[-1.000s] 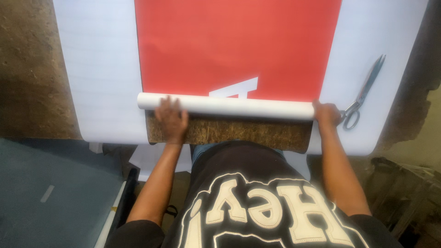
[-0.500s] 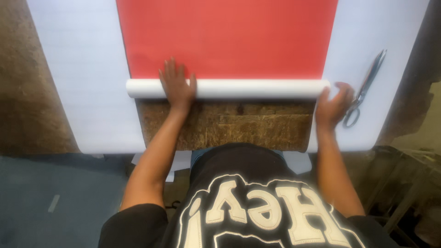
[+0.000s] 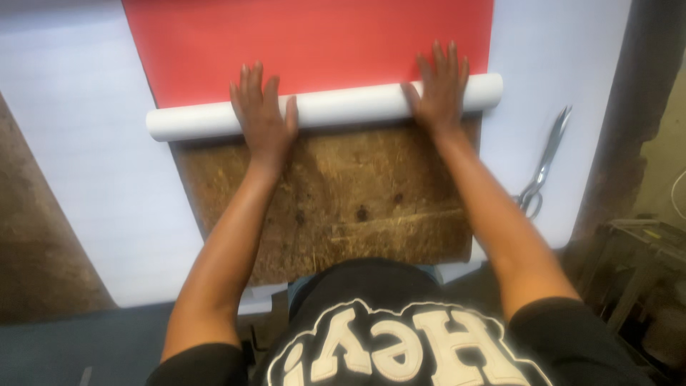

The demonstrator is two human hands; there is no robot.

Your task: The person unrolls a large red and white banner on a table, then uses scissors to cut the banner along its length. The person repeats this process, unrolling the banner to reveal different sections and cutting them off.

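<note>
A large red sheet (image 3: 314, 43) lies on a brown board, its near end wound into a white roll (image 3: 343, 106) that runs left to right. My left hand (image 3: 263, 118) lies flat on the roll left of its middle, fingers spread. My right hand (image 3: 439, 86) presses flat on the roll close to its right end. Both palms rest on top of the roll rather than gripping it. Bare brown board (image 3: 336, 200) shows between the roll and my body.
White sheeting (image 3: 86, 164) covers the table on both sides of the red sheet. Metal scissors (image 3: 544, 164) lie on the white sheeting at the right, shut. A dark post (image 3: 629, 107) and cluttered floor are at the far right.
The roll has travelled away from me up the red sheet, exposing more brown board. Both arms have stretched forward with it.
</note>
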